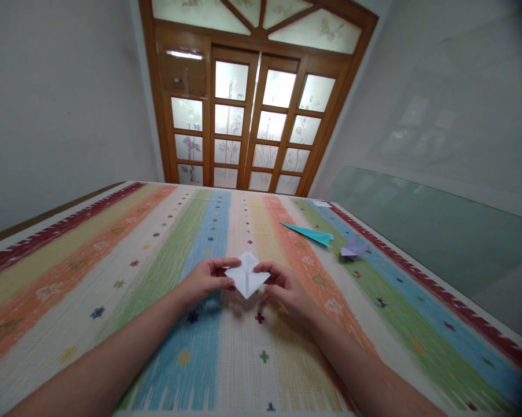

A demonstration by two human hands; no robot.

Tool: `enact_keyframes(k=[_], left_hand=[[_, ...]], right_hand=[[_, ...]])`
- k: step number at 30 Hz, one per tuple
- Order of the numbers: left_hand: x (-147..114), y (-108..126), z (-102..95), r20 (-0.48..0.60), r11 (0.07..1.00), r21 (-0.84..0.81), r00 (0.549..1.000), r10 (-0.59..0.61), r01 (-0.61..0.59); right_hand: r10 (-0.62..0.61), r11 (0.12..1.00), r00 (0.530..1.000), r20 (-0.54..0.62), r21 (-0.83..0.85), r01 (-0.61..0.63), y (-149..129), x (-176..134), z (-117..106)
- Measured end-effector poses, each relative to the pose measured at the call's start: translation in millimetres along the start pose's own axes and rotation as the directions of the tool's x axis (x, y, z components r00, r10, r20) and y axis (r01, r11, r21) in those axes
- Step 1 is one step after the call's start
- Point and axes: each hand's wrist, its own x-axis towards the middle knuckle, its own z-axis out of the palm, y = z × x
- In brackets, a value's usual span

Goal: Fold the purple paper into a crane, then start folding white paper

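Right now your left hand point(204, 279) and right hand point(285, 286) pinch the half-folded white paper point(246, 275) mid-mat, so you seem mid-fold; next, align edges before creasing.

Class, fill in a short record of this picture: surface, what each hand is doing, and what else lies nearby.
Surface: striped mat
Left hand: grips the left side of the white folded paper
Right hand: grips the paper's right side
Also on mat: teal paper plane, lilac folded figure, both to the right
Background: wooden glazed door
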Motion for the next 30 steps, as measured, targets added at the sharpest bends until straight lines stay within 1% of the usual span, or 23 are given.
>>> enact_keyframes(k=[3, 5, 7, 9, 12, 15, 18, 21, 24, 28, 30], left_hand=[[0.2, -1.0, 0.2, -0.024, 0.999, 0.028, 1.0, 0.015, -0.015], [0.6, -2.5, -0.7, -0.002, 0.999, 0.033, 1.0, 0.014, -0.014], [1.3, -4.3, -2.4, 0.036, 1.0, 0.025, 0.999, 0.006, -0.007], [1.7, -5.7, -3.8, 0.052, 1.0, 0.021, 0.999, 0.006, -0.007], [1.1, -4.9, -3.4, 0.03, 0.998, 0.056, 0.999, 0.017, -0.018], [-0.6, -2.1, 1.2, -0.004, 0.992, 0.121, 0.999, 0.045, -0.044], [-0.5, -2.4, 7.3, -0.064, 0.984, 0.168, 0.995, 0.073, -0.061], [2.3, -7.1, 11.4, -0.119, 0.973, 0.216, 0.987, 0.106, -0.078], [4.7, -11.1, 13.4, -0.154, 0.968, 0.234, 0.979, 0.131, -0.092], [4.9, -11.6, 15.1, -0.17, 0.974, 0.212, 0.979, 0.116, -0.079], [4.2, -11.4, 15.3, -0.145, 0.972, 0.221, 0.983, 0.115, -0.081]], right_hand=[[0.0, 1.0, 1.0, 0.017, -0.024, 0.0, 4.2, 1.1, -2.1], [0.003, 1.0, 1.0, 0.017, -0.028, -0.002, 5.9, 1.9, -3.7], [-0.008, 1.0, 1.0, 0.016, -0.007, 0.008, 6.2, 2.3, -5.0], [-0.013, 1.0, 1.0, 0.026, 0.016, 0.013, 5.8, 2.3, -6.0], [-0.002, 1.0, 1.0, 0.031, 0.02, 0.001, 5.5, 2.3, -6.5], [-0.001, 1.0, 1.0, 0.024, -0.007, 0.002, 5.8, 2.5, -4.8], [-0.012, 0.998, 1.0, -0.014, -0.067, 0.012, 6.8, 3.3, 0.9], [-0.022, 0.993, 0.995, -0.095, -0.12, 0.011, 8.8, 4.4, 8.8], [-0.033, 0.991, 0.989, -0.147, -0.134, 0.013, 10.9, 5.1, 14.4], [-0.015, 0.991, 0.986, -0.165, -0.132, -0.007, 11.5, 5.4, 16.2], [-0.001, 0.992, 0.986, -0.169, -0.127, -0.021, 11.1, 5.5, 15.7]])
